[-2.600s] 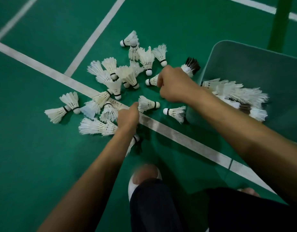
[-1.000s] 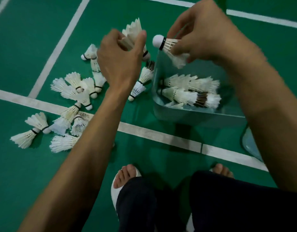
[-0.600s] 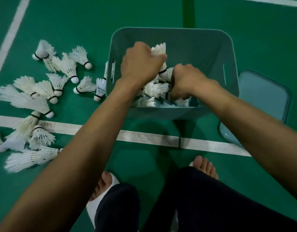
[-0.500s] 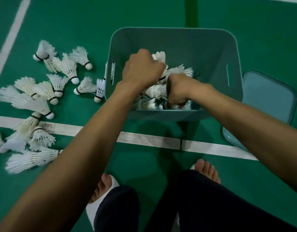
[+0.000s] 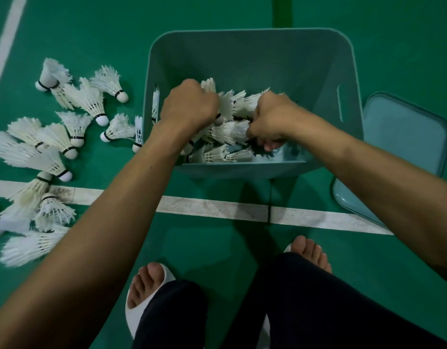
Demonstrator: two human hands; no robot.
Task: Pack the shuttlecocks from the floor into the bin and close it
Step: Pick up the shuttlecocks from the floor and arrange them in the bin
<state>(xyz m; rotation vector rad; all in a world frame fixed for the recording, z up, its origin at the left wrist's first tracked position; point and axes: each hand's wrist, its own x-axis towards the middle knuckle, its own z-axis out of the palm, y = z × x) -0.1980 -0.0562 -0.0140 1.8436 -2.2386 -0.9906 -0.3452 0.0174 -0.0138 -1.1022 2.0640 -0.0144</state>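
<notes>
Both hands have swung over from the scattered heap on the court and are now down inside the teal rectangular plastic bin. That's the big change from a couple of seconds back, when they were picking on the floor. Left hand is clenched round a white feather shuttlecock, its skirt poking out past the knuckles, right over the pile in the bin. Right hand is curled with its fingertips dug into that same pile near the front wall; honestly can't tell if it's gripping one or has just let go. Progress-wise I'd guess under halfway. A modest layer covers part of the bin's bottom, but a dozen or more loose white shuttlecocks lie on the green court floor left of the bin, some across the white boundary line. The matching teal lid lies flat on the floor just beside the bin's right side, so closing hasn't started.
</notes>
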